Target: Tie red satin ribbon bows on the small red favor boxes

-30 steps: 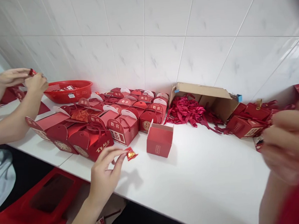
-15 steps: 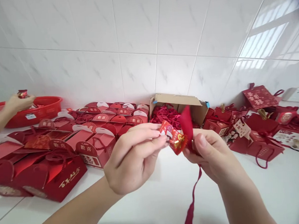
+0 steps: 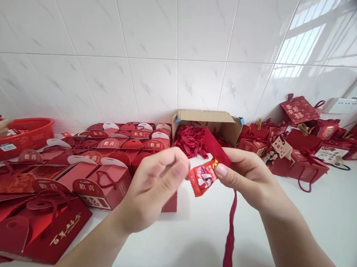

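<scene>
**Relying on one pinch: drop risk**

Right hand [image 3: 243,178] pinches the wrapped candy [image 3: 202,179] and red ribbon [image 3: 230,242] together above the white table [image 3: 178,249]. Left hand [image 3: 157,186] is loosely curled at the candy's left end (blurred; contact cannot be told). Easing the right thumb could drop the candy; the ribbon, dangling toward the near side, could snag or pull free.

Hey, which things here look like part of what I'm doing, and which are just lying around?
Likely in use:
small red packet in the right hand, left hand beside it
red ribbon, hanging below the right hand

Likely just lying about:
red boxes on the left
cardboard box and its ribbon pile
red basin
ribboned boxes on the right
white socket strip
</scene>
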Demonstrator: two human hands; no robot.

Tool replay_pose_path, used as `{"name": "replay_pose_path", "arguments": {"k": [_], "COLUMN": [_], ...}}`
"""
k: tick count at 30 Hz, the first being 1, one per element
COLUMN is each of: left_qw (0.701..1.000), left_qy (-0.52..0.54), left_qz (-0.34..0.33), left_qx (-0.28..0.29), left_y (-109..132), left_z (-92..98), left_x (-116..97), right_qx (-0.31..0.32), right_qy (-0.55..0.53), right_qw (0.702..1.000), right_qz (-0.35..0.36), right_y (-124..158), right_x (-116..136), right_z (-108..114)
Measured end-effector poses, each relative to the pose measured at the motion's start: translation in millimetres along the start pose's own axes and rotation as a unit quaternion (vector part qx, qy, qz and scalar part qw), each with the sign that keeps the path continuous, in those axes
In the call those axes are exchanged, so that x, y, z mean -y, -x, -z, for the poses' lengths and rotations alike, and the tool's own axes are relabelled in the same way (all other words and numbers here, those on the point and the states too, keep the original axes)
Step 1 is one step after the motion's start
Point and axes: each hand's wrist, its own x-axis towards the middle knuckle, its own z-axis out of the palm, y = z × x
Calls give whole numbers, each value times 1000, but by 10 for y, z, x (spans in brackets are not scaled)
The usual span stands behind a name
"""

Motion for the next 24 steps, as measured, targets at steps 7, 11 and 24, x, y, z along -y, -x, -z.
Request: {"name": "replay_pose_path", "arguments": {"k": [7, 11, 24], "left_qw": [997, 996, 969], "left_qy": [-28, -34, -89], "left_qz": [23, 40, -57], "left_qx": [66, 70, -221], "left_y": [23, 9, -114], "left_z": [-1, -4, 148], "left_x": [-67, -21, 162], "right_qx": [16, 50, -496], "right_qy": [9, 43, -101], "right_qw": [1000, 998, 860], "right_qz": [7, -11, 65], "right_y": [-5, -60, -92], "right_x": [3, 0, -511], "right_z": [66, 146, 1695]}}
